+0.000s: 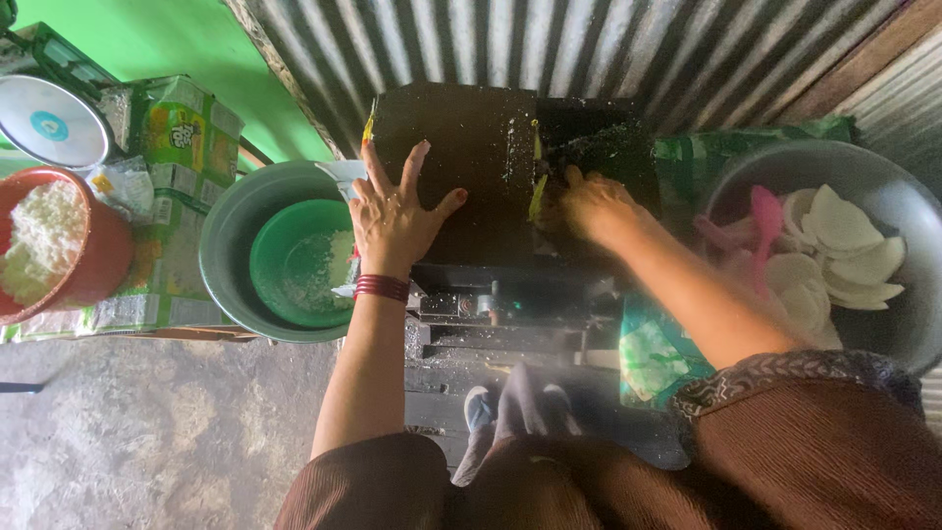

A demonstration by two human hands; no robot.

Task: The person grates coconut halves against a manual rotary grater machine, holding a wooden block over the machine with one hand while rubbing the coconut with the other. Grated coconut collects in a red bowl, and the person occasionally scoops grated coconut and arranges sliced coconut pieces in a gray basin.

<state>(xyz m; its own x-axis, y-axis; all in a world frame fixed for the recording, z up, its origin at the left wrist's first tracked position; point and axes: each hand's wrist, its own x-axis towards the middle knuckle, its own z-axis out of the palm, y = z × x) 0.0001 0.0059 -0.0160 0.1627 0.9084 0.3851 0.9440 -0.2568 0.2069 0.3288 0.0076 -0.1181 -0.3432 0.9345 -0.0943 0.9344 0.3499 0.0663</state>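
- Left hand (392, 211): fingers spread, palm flat on the dark machine (461, 167) top, near its left edge; red bangles at the wrist.
- Right hand (594, 206): fingers curled down at the machine's feed slot, pressing something into it; the piece held is hidden, so what it grips cannot be told.
- Machine: black box grater against a corrugated metal wall (549, 49), speckled with white shreds; a yellow-green strip runs beside the slot.
- Grey basin (228, 245): just left of the machine, holding a green bowl (285, 265) with a thin layer of white gratings; judged only partly filled.
- Red tub (103, 260): far left, heaped with white gratings; judged as finished output.
- Metal bowl (883, 186): right of the machine, many white slices (844, 236) and a pink scoop (765, 221) inside; judged as stock left to feed, so work is mid-way.
- Room: basin touches the machine's left side, bowl crowds the right; wall close behind. Open concrete floor (147, 432) lower left. The person's knees and a shoe (478, 407) sit under the machine front.
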